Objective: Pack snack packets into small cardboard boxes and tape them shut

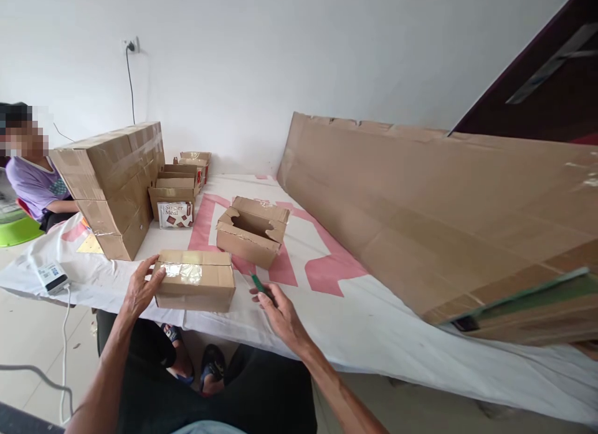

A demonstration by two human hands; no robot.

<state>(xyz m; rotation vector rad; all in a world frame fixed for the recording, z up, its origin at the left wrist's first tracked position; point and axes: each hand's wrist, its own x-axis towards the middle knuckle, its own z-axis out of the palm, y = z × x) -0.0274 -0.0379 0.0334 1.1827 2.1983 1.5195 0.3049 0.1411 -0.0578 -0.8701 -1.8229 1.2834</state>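
In front of me a closed cardboard box [210, 284] with shiny clear tape across its top sits near the table's front edge. My left hand [144, 281] grips its left end, the thumb on top and the fingers round the far corner. My right hand [276, 306] is closed around a green-handled utility knife [256, 283], whose tip points toward the box's right end without touching it. Just beyond stands an opened cardboard box [252, 231] with cut-out edges; its inside is dark.
Stacked taped boxes [116, 185] rise at the left. Behind them stand several open boxes, one holding a printed "Meal" packet [175, 215]. A large cardboard sheet [420, 216] leans along the right. A white device [52, 278] with a cable lies front left. A person [35, 185] sits at far left.
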